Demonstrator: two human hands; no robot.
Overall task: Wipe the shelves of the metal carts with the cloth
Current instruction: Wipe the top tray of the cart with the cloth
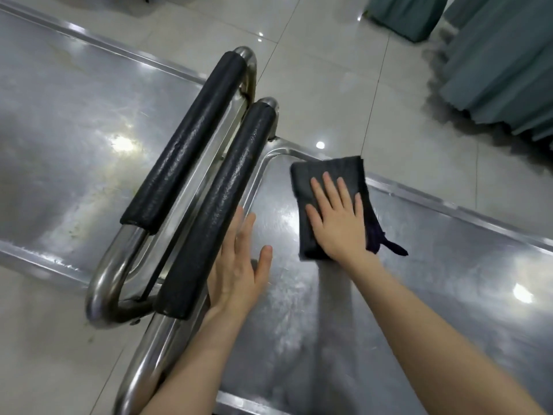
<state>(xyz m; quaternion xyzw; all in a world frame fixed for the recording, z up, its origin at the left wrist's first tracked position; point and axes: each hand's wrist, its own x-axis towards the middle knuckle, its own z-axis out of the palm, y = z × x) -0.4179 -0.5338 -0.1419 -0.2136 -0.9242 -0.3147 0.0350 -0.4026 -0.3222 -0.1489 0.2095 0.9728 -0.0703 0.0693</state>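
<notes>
Entering from 6 o'clock, both bare forearms reach over the near cart shelf [434,295]. Left hand [239,265]: fingers straight and released, holding nothing, palm turned toward 3 o'clock, fingertips pointing to 12, just beside the near padded handle [215,211]; whether it touches the padding cannot be told. Right hand [338,223], at 2 o'clock from the left: palm down, fingers straight and spread, pressing flat on the cloth [314,175], not curled round it. Cloth: dark, folded to a rectangle, lying on the shelf near its far corner by the handle's base; long axis runs roughly 12 to 6, in line with the fingers; a loose tail sticks out toward 4 o'clock. At 10 o'clock, a second padded handle [182,142] lies parallel, beside another cart shelf [74,130] showing streaks and glare. Far field, 12 to 2 o'clock: glossy tiled floor [329,70], green draped fabric [493,70].
</notes>
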